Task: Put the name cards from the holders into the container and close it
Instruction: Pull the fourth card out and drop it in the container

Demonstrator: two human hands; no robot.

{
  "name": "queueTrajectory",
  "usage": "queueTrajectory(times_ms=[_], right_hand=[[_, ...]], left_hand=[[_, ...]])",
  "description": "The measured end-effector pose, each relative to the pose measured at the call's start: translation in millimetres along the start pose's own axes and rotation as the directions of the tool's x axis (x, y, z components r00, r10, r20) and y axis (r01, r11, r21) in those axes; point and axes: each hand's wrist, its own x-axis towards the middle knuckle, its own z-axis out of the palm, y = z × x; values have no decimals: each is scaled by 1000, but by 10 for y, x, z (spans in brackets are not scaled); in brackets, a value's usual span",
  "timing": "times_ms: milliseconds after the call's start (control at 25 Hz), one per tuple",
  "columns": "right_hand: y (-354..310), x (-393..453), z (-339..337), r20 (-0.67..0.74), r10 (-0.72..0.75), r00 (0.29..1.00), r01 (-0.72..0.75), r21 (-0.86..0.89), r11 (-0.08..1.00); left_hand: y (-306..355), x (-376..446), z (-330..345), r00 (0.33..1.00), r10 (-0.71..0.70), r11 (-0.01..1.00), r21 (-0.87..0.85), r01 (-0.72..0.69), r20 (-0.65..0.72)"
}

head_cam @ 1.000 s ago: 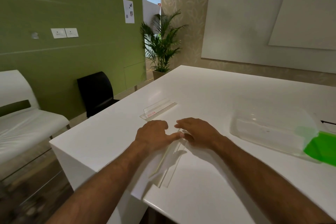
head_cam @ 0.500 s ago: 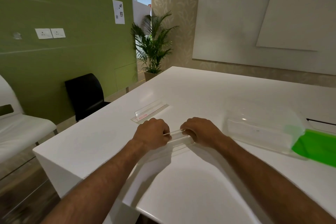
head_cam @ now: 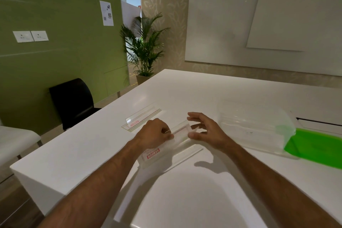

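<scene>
While the left hand [head_cam: 154, 132] pinches a clear holder [head_cam: 167, 143] near the tabletop's [head_cam: 185, 200] left edge, the right hand [head_cam: 204, 129] hovers beside it, fingers spread loose.

Near holder [head_cam: 166, 146] now lifted and tilted in left hand [head_cam: 153, 133], right hand [head_cam: 205, 131] opened, fingers spread at its end.

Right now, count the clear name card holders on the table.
2. One holder lies flat beyond the left hand; the other holder is between both hands, left hand holding it. None looks hidden.
</scene>
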Motion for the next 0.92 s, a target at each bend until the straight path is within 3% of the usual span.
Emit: queueTrajectory(times_ms=[160,320,480,680,920], right_hand=[[48,-38,-15,38,-134,990,139,-195,971],[67,-51,-18,123,-376,919,370,-603,707],[22,-50,-7,91,-564,820,460,-691,558],[-12,-69,-171,87,-539,838,448,-676,586],[-5,-157,-326,-24,-476,879,404,-495,770]], left_hand=[[-46,73,-3,992,-60,968,-236,86,115],[-40,113,-42,960,-92,908,-374,190,264],[-17,149,-49,910,-17,864,-451,222,414],[-39,192,-78,874,24,735,-601,313,484],[-277,217,-147,854,-3,342,-802,490,521]])
